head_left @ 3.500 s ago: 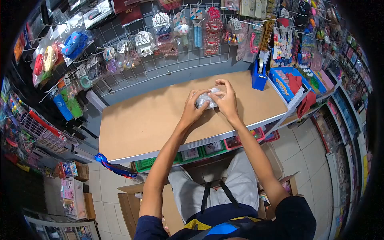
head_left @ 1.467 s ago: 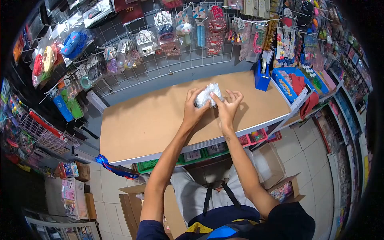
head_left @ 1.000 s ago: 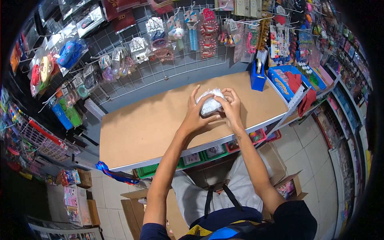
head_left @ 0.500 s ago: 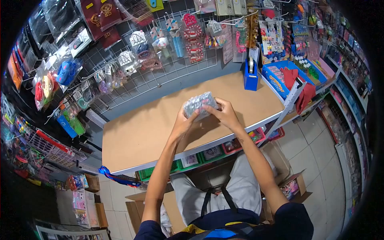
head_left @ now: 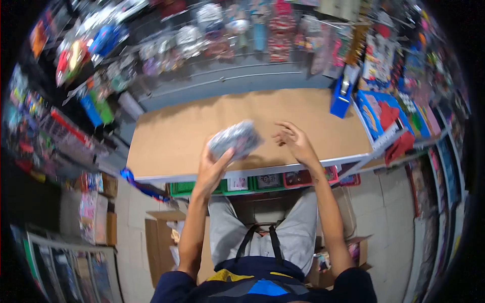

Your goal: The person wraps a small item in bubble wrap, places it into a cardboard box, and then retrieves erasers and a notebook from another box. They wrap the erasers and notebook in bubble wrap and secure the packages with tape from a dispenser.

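A small silvery-grey packet in clear plastic wrap (head_left: 236,140) is in my left hand (head_left: 211,169), with the thumb across its near side. It is tilted above the brown tabletop (head_left: 177,131) and smeared by motion, so its contents cannot be made out. Apart from the packet, to its right, my right hand (head_left: 297,144) hovers over the table with its fingers loosely spread and nothing in them.
A blue tape dispenser (head_left: 342,98) stands at the table's back right. Beside it, a blue display box (head_left: 371,113) has a red cloth (head_left: 390,118) over it. Green baskets (head_left: 183,188) sit below the front edge. An open carton (head_left: 160,242) lies on the floor.
My right hand has let go of the packet and moved right, its fingers opening. My left hand keeps the packet and has shifted left. The camera view has also turned.
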Demonstrator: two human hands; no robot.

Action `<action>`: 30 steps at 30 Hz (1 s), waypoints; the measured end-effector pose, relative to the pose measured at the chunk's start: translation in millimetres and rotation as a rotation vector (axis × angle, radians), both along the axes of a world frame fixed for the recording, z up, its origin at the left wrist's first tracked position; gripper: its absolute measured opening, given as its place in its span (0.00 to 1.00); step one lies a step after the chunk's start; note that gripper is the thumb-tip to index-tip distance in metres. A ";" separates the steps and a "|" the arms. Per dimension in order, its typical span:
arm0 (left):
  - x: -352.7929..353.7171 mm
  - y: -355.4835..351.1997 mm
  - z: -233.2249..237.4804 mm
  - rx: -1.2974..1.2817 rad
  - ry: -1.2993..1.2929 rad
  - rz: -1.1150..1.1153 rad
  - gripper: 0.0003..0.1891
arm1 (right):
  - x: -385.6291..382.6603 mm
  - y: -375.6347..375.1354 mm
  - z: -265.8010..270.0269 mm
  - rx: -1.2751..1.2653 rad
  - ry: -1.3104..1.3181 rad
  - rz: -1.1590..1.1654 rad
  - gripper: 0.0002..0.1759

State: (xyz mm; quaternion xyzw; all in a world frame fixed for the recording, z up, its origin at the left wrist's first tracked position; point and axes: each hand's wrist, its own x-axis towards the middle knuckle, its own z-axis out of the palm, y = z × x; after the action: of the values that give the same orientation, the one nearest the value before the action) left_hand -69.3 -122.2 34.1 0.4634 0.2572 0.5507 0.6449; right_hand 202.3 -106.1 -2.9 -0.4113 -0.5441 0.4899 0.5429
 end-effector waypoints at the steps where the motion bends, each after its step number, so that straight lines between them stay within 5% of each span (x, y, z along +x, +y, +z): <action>1: -35.5 -19.4 -17.4 0.003 -0.087 -0.019 0.25 | 2.8 4.5 -3.0 -0.009 -0.068 -0.042 0.19; 4: -150.1 -95.7 -84.8 0.014 -0.207 -0.171 0.27 | -3.1 8.1 -16.8 0.020 -0.183 -0.092 0.17; 6: -212.7 -180.3 -159.4 -0.459 -0.096 0.267 0.29 | -2.8 7.6 -16.8 0.049 -0.328 -0.119 0.16; 12: -272.3 -364.5 -362.9 -1.018 -0.270 1.037 0.24 | 1.8 11.6 -18.7 -0.037 -0.131 -0.168 0.15; 18: -286.3 -364.3 -423.8 -0.800 -0.540 1.114 0.22 | 13.7 19.2 -25.2 -0.081 -0.149 -0.181 0.16; 20: -302.1 -333.5 -412.0 -0.849 -0.385 1.126 0.29 | 19.9 23.0 -28.6 -0.070 -0.138 -0.159 0.16; 23: -326.1 -296.4 -411.6 -1.068 -0.642 1.242 0.29 | 22.7 22.5 -28.0 -0.073 -0.154 -0.159 0.16; 25: -335.6 -309.4 -446.8 -1.235 -0.385 1.099 0.30 | 27.1 25.4 -31.1 -0.061 -0.142 -0.142 0.17; 27: -325.2 -313.2 -489.1 -1.335 0.002 1.184 0.35 | 30.0 24.3 -31.1 -0.057 -0.129 -0.153 0.17; 30: -315.4 -339.3 -559.2 -1.286 0.665 1.016 0.39 | 26.3 25.9 -33.3 -0.068 -0.124 -0.180 0.18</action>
State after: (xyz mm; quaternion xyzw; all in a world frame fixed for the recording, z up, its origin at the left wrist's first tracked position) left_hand -384.7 -461.5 -525.1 -0.0230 0.8661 0.3562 0.3499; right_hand 228.6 -80.3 -36.2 -0.5062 -0.5205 0.4309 0.5360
